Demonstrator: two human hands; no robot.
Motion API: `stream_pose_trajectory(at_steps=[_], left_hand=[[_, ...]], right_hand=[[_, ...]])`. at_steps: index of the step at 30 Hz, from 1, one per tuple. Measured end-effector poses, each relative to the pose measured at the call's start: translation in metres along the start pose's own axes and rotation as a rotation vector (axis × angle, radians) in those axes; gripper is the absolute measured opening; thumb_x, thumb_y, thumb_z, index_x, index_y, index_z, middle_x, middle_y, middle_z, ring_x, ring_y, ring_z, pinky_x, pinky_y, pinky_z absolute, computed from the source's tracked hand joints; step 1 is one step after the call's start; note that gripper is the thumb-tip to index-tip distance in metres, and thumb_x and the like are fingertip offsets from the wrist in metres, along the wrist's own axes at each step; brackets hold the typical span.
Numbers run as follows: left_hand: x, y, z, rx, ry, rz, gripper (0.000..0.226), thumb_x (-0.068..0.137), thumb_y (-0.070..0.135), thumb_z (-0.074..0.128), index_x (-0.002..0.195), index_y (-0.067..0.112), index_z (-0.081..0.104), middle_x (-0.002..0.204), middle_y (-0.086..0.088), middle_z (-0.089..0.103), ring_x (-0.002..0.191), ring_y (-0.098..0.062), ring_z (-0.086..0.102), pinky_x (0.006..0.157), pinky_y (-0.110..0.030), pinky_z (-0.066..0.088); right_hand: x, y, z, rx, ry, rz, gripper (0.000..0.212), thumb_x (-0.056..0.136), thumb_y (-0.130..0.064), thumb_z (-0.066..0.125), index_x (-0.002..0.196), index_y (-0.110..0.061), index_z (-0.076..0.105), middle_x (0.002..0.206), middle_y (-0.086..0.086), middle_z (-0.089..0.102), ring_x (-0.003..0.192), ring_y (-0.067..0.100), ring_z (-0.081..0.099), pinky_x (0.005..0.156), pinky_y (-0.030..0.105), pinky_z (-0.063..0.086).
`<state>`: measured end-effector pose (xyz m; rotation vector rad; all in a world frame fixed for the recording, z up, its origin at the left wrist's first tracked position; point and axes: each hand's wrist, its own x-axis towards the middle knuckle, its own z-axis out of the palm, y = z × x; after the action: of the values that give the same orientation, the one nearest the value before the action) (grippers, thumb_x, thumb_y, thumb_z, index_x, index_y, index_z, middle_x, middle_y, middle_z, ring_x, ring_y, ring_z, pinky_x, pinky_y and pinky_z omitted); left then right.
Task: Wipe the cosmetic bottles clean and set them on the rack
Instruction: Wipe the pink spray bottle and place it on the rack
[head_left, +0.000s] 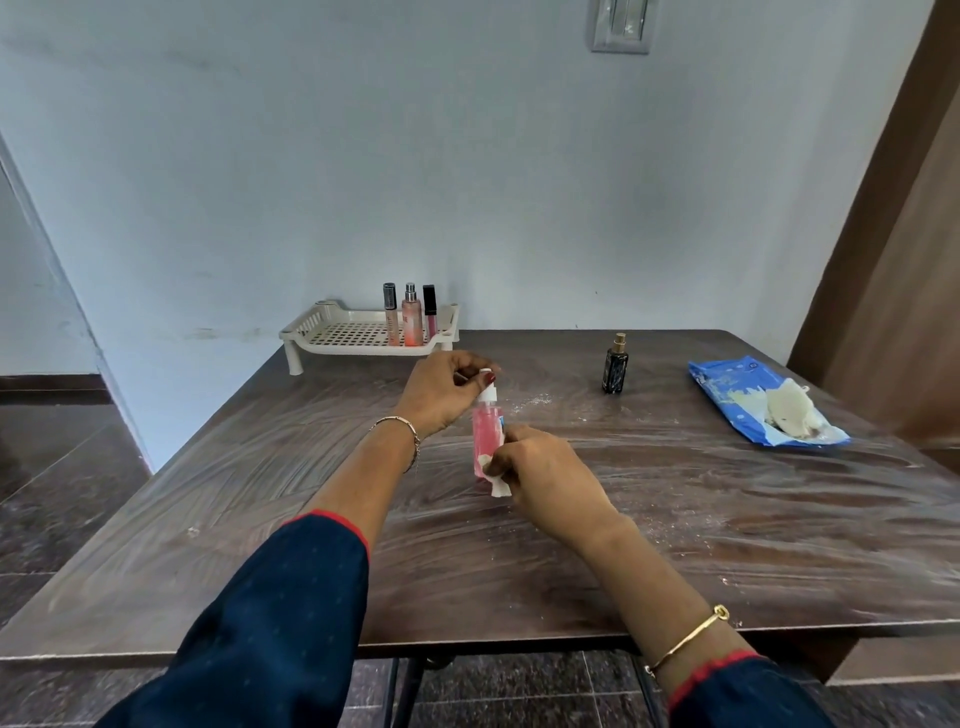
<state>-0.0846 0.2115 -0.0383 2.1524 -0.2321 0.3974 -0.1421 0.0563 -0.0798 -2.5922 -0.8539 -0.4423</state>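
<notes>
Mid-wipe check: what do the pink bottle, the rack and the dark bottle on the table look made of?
Pink bottle: probably clear plastic, glossy; pink liquid shows through, white pump top. Rack: cream moulded plastic, matte; perforated floor, slotted sides. Dark bottle: likely glass, glossy black with a gold-toned sprayer, though uncertain at this size.

Dusty brown table (675, 545); wall switch plate (621, 26); door (904, 260) right.

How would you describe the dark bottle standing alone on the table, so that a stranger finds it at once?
On the brown table, look between the white rack and the blue wipes pack. A small bottle stands upright there, alone. Unlike the pink bottle being wiped, it is nearly black with a gold spray top.
</notes>
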Motion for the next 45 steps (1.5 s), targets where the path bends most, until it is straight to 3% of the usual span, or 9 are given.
stream_pose_trajectory(at_steps=[3, 5, 8, 10, 16, 26, 33, 45], left_hand=[[0.001, 0.0, 0.001, 0.008, 0.0, 0.008, 0.017, 0.088, 0.018, 0.066, 0.104, 0.018, 0.073, 0.099, 0.003, 0.072, 0.09, -0.005, 0.063, 0.085, -0.016, 0.049], [0.002, 0.001, 0.002, 0.004, 0.002, 0.004, 0.017, 0.087, 0.017, 0.067, 0.103, 0.018, 0.073, 0.099, 0.004, 0.072, 0.091, -0.005, 0.064, 0.088, -0.019, 0.05], [0.004, 0.005, 0.005, 0.026, 0.007, 0.006, 0.018, 0.086, 0.016, 0.068, 0.103, 0.016, 0.073, 0.1, 0.005, 0.072, 0.086, -0.002, 0.063, 0.078, -0.009, 0.047], [0.005, 0.006, 0.006, 0.03, 0.01, 0.003, 0.017, 0.085, 0.016, 0.069, 0.102, 0.016, 0.073, 0.1, 0.004, 0.072, 0.085, -0.002, 0.063, 0.076, -0.008, 0.045], [0.005, 0.007, 0.008, 0.042, 0.022, 0.029, 0.016, 0.085, 0.016, 0.069, 0.1, 0.016, 0.074, 0.093, 0.003, 0.073, 0.077, 0.003, 0.06, 0.07, -0.002, 0.044], [0.012, 0.006, 0.014, 0.039, 0.023, -0.008, 0.017, 0.084, 0.019, 0.071, 0.1, 0.015, 0.073, 0.096, 0.003, 0.073, 0.074, 0.008, 0.058, 0.064, 0.002, 0.043], [0.009, 0.007, 0.013, 0.081, 0.021, -0.011, 0.015, 0.085, 0.022, 0.069, 0.1, 0.019, 0.073, 0.087, 0.011, 0.067, 0.074, 0.007, 0.056, 0.071, -0.005, 0.041], [0.005, 0.009, 0.002, 0.03, 0.007, -0.016, 0.008, 0.08, 0.019, 0.074, 0.086, 0.021, 0.069, 0.088, 0.0, 0.071, 0.076, -0.005, 0.061, 0.074, -0.013, 0.048]], right_hand=[[0.002, 0.006, -0.008, 0.054, -0.052, 0.001, 0.018, 0.081, -0.006, 0.07, 0.095, -0.015, 0.074, 0.1, 0.0, 0.067, 0.086, 0.014, 0.063, 0.077, 0.025, 0.052], [0.003, 0.008, -0.018, 0.099, 0.042, 0.037, 0.019, 0.082, -0.002, 0.067, 0.095, -0.014, 0.074, 0.093, -0.001, 0.066, 0.078, 0.008, 0.059, 0.074, 0.017, 0.049], [0.012, 0.006, -0.026, 0.06, 0.301, 0.04, 0.02, 0.083, 0.0, 0.066, 0.097, -0.013, 0.073, 0.088, -0.001, 0.062, 0.075, 0.014, 0.059, 0.07, 0.025, 0.051], [0.018, 0.002, -0.023, -0.012, 0.363, -0.002, 0.021, 0.081, -0.001, 0.068, 0.098, -0.011, 0.072, 0.087, 0.003, 0.062, 0.071, 0.021, 0.062, 0.06, 0.033, 0.053], [0.018, 0.004, -0.004, -0.078, 0.316, -0.05, 0.026, 0.074, -0.001, 0.075, 0.098, -0.011, 0.071, 0.091, 0.006, 0.061, 0.066, 0.024, 0.059, 0.052, 0.036, 0.052], [0.005, 0.01, -0.002, -0.051, 0.073, -0.064, 0.03, 0.08, -0.003, 0.07, 0.105, -0.017, 0.072, 0.11, 0.001, 0.062, 0.091, 0.022, 0.064, 0.081, 0.035, 0.054], [0.001, 0.011, -0.001, 0.028, -0.033, -0.066, 0.021, 0.083, -0.01, 0.069, 0.102, -0.016, 0.074, 0.108, 0.002, 0.064, 0.092, 0.02, 0.064, 0.084, 0.033, 0.053], [0.018, 0.007, -0.017, -0.031, 0.064, -0.062, 0.023, 0.083, 0.0, 0.066, 0.098, -0.015, 0.074, 0.106, 0.002, 0.064, 0.087, 0.02, 0.064, 0.079, 0.033, 0.054]])
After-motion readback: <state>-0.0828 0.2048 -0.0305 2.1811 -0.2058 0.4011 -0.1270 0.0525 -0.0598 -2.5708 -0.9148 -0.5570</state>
